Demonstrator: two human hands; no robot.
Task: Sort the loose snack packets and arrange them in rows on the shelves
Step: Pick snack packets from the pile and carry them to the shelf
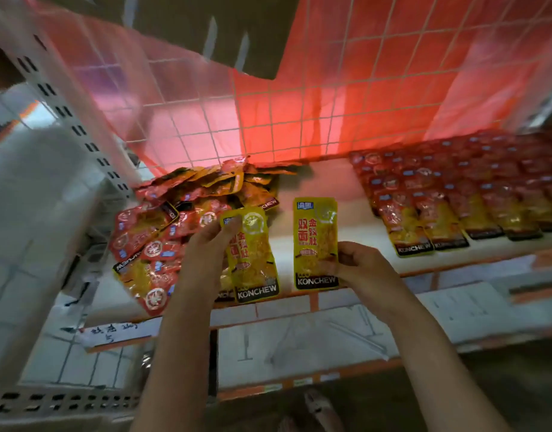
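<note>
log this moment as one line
left hand: holds yellow packet | right hand: holds second yellow packet | loose pile unsorted

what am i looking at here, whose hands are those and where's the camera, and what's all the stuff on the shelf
There is no machine here. One camera is worn on a person's head and looks forward and down, so the two arms coming up from the bottom are that person's own.

The left hand holds a yellow snack packet at its top corner. The right hand holds a second yellow packet by its lower right edge. Both packets are upright with the printed side facing the camera.

Below them is a white shelf. On its left lies a loose heap of packets, red and yellow mixed. On its right, red packets already lie in neat overlapping rows. Behind the shelf is a wire grid with red sheeting.
</note>
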